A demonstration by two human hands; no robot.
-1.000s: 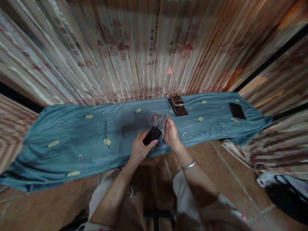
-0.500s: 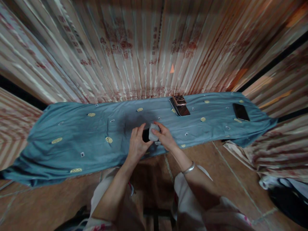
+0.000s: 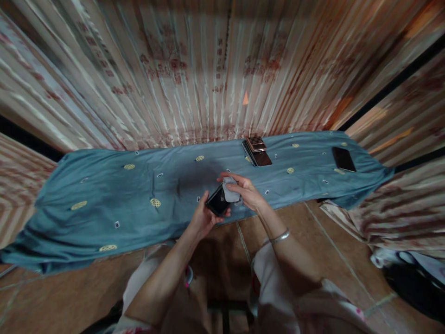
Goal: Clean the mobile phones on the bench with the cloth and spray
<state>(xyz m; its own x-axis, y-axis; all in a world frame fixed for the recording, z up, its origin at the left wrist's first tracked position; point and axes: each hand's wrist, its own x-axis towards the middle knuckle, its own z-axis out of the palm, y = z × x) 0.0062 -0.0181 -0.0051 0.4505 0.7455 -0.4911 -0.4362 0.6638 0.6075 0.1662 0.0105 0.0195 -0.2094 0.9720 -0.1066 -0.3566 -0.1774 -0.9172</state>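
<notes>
My left hand [image 3: 204, 219] is closed around the edges of a black smartphone [image 3: 216, 202], thumb on one side and fingers on the other. The phone is tilted, its dark face turned up. In my right hand [image 3: 247, 192] a grey cloth [image 3: 231, 190] is bunched between thumb and fingers. It lies against the far right end of the phone and hides that end. Both hands are above the front edge of the blue patterned cloth [image 3: 177, 185] that covers the table.
Toward the back, a small stack holds dark phones [image 3: 263, 159] with a brown checked, folded-looking device [image 3: 256, 143] on top. Another dark phone [image 3: 344, 159] lies at the right. A pleated curtain [image 3: 194, 102] hangs behind the table. Dark bars [image 3: 399, 88] stand at the sides.
The phone has turned so more of its dark face shows, with my left hand now lower beneath it. My right hand and the grey cloth have shifted slightly right.
</notes>
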